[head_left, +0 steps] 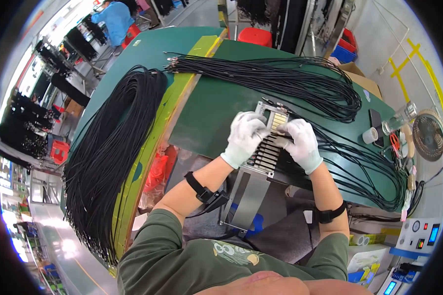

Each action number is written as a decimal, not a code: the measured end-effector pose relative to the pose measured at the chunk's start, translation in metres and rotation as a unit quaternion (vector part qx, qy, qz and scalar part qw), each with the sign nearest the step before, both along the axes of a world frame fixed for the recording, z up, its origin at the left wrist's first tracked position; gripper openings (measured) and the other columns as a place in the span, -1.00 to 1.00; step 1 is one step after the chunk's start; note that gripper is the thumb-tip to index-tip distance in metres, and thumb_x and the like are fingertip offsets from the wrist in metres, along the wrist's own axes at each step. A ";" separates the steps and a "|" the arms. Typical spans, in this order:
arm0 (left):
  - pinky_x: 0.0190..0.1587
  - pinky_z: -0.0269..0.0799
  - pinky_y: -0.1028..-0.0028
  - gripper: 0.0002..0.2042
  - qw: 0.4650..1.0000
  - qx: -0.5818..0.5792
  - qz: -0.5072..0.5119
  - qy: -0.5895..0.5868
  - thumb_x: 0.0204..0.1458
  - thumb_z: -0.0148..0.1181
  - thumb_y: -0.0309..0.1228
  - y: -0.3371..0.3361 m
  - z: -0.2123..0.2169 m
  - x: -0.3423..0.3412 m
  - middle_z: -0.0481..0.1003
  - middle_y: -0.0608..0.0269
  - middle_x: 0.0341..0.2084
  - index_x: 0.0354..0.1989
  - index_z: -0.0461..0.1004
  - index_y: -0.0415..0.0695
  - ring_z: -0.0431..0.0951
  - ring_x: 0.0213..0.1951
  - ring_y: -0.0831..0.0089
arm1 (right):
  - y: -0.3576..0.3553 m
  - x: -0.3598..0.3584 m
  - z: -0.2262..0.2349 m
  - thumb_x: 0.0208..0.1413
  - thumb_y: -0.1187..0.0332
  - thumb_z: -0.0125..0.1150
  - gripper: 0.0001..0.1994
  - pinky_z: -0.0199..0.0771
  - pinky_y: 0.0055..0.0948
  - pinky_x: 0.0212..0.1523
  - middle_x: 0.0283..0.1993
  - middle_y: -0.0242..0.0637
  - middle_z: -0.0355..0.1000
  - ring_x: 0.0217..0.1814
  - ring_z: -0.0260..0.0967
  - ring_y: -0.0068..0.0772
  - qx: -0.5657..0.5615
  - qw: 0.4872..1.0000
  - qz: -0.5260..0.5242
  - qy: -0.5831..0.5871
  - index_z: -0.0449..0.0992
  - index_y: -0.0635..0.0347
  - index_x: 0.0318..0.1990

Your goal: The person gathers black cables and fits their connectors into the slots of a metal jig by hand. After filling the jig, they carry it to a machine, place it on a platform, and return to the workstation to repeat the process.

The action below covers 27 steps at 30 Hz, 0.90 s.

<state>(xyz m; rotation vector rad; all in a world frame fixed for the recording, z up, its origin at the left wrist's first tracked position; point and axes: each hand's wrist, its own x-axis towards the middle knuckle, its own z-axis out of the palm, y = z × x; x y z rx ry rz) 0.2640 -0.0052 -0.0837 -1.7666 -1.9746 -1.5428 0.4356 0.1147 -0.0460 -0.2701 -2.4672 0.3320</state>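
Observation:
A metal fixture (265, 169) with a row of parallel slots sits at the table's near edge in front of me. Black cable ends lie side by side in its nearer slots, while pale yellowish blocks show in the farther ones. My left hand (246, 135), in a white glove, bends over the fixture's left side with thumb and fingers drawn together. Across from it, my right hand (301, 143), also gloved, pinches close above the slots. What either set of fingertips holds is too small to make out. Black cables (349, 150) run from the fixture's right side over the table.
A long bundle of black cables (261, 76) lies across the back of the green table (197, 118). Another thick bundle (115, 147) hangs over the left side. At right stand a glass jar (401, 118), a small fan (427, 133) and a phone-like dark slab (375, 123).

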 end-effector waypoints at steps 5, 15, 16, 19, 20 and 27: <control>0.16 0.28 0.11 -0.85 0.997 0.035 -0.062 0.025 -0.11 0.36 -0.35 -0.004 0.012 0.004 0.55 0.12 -0.16 -0.42 0.55 -0.11 0.48 0.00 0.04 | -0.014 -0.003 0.005 -0.04 0.22 0.37 -0.80 0.35 -0.18 -0.17 -0.36 -0.24 0.49 -0.23 0.38 -0.09 -0.103 0.994 0.014 -0.037 0.58 0.10 -0.32; 0.15 0.28 0.13 -0.89 0.991 0.051 -0.107 0.064 -0.13 0.35 -0.39 -0.003 0.024 0.006 0.54 0.11 -0.12 -0.47 0.54 -0.08 0.44 0.04 0.04 | -0.005 0.010 -0.001 -0.03 0.28 0.33 -0.82 0.42 -0.18 -0.17 -0.38 -0.14 0.51 -0.23 0.43 -0.02 -0.360 0.928 -0.004 -0.098 0.59 0.17 -0.31; 0.15 0.28 0.13 -0.89 0.990 0.049 -0.120 0.054 -0.13 0.35 -0.39 -0.002 0.021 0.005 0.54 0.11 -0.12 -0.47 0.54 -0.08 0.44 0.04 0.04 | -0.001 0.012 0.000 -0.03 0.28 0.33 -0.82 0.42 -0.18 -0.17 -0.38 -0.14 0.51 -0.23 0.43 -0.02 -0.364 0.926 -0.018 -0.100 0.59 0.17 -0.31; 0.12 0.30 0.16 -0.89 0.997 0.066 -0.028 0.008 -0.07 0.32 -0.36 -0.006 0.014 -0.006 0.55 0.13 -0.11 -0.48 0.55 -0.11 0.45 0.02 0.07 | 0.013 0.014 0.005 -0.02 0.33 0.35 -0.82 0.44 -0.28 -0.17 -0.34 -0.23 0.50 -0.29 0.45 -0.20 -0.120 0.986 -0.066 -0.093 0.56 0.21 -0.30; 0.10 0.31 0.18 -0.88 1.000 0.016 0.012 0.011 -0.03 0.30 -0.35 -0.009 0.014 -0.009 0.55 0.13 -0.12 -0.44 0.56 -0.12 0.45 0.01 0.08 | 0.013 0.015 0.006 -0.02 0.34 0.35 -0.83 0.44 -0.26 -0.18 -0.35 -0.23 0.50 -0.29 0.44 -0.19 -0.157 0.983 -0.055 -0.078 0.57 0.19 -0.31; 0.07 0.37 0.24 -0.81 0.994 -0.082 0.063 0.016 0.09 0.22 -0.31 -0.003 -0.004 -0.013 0.59 0.14 -0.18 -0.23 0.60 -0.14 0.50 -0.03 0.14 | 0.020 0.016 0.001 0.00 0.33 0.29 -0.90 0.37 -0.22 -0.18 -0.37 -0.29 0.52 -0.26 0.40 -0.13 -0.107 0.985 -0.081 -0.104 0.60 0.08 -0.32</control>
